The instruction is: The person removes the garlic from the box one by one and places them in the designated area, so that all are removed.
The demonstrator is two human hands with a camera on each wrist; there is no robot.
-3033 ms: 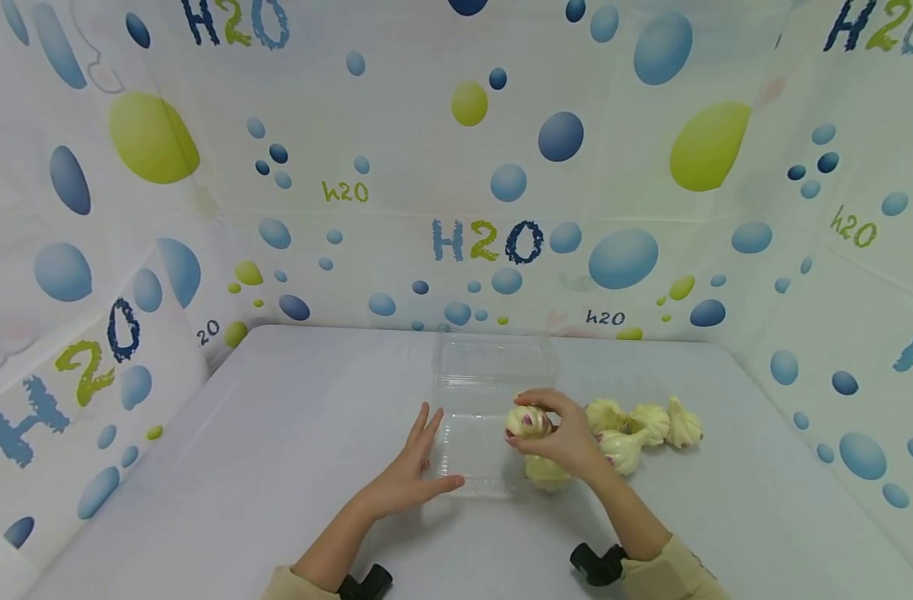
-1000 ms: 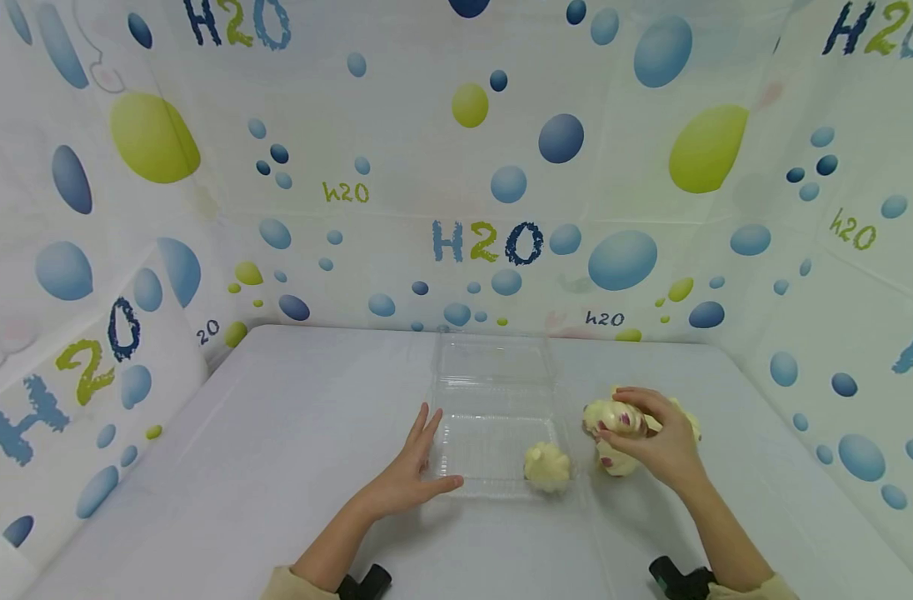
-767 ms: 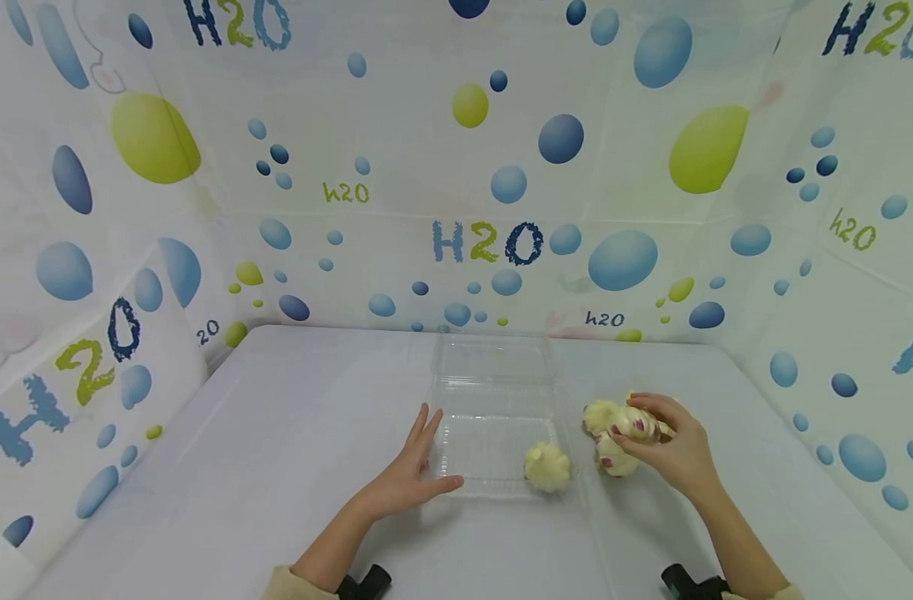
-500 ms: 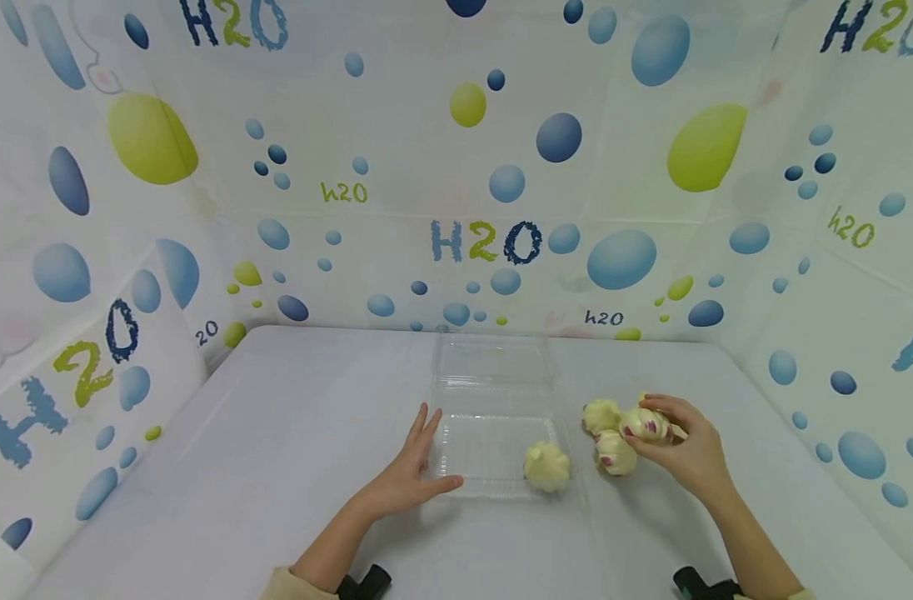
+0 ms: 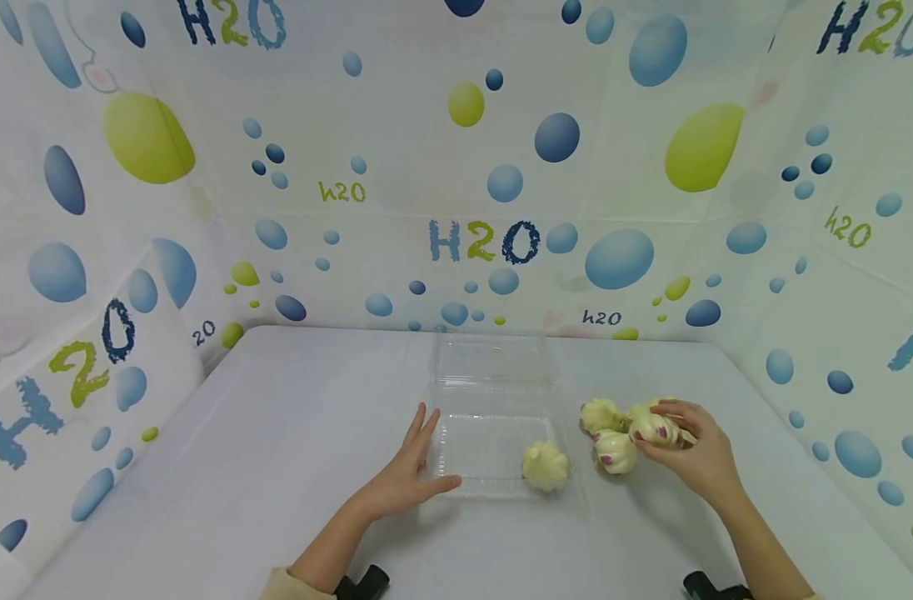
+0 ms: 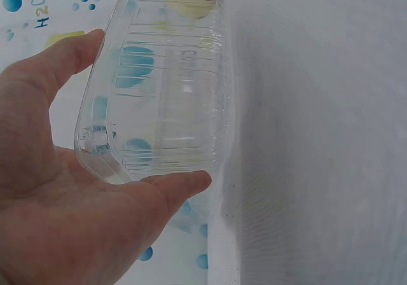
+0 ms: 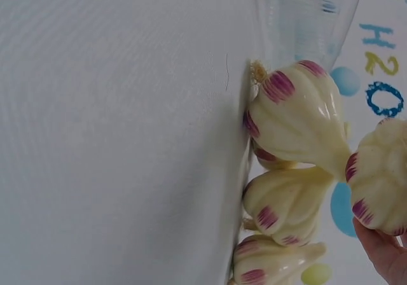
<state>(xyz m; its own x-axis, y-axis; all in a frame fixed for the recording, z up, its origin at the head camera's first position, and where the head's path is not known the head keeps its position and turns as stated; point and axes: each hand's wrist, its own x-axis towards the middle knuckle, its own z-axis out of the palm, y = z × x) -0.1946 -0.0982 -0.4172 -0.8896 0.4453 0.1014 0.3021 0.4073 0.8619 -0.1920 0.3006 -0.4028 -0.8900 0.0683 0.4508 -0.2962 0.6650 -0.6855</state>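
A clear tray [image 5: 494,417] lies open on the desk [image 5: 276,433]. The left hand [image 5: 410,467] rests flat against its edge. One garlic [image 5: 545,465] sits inside. The right hand's [image 5: 700,454] grip holds a bulb [image 5: 654,429] among the pile [image 5: 610,433] beside the tray; several remain outside.

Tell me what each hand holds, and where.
The right hand grips a garlic bulb round its body. The left hand steadies the clear plastic box at its near-left corner.

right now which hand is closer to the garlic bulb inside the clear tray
Left. The left hand rests against the clear tray holding that garlic bulb; the right hand is off to the right, gripping another bulb.
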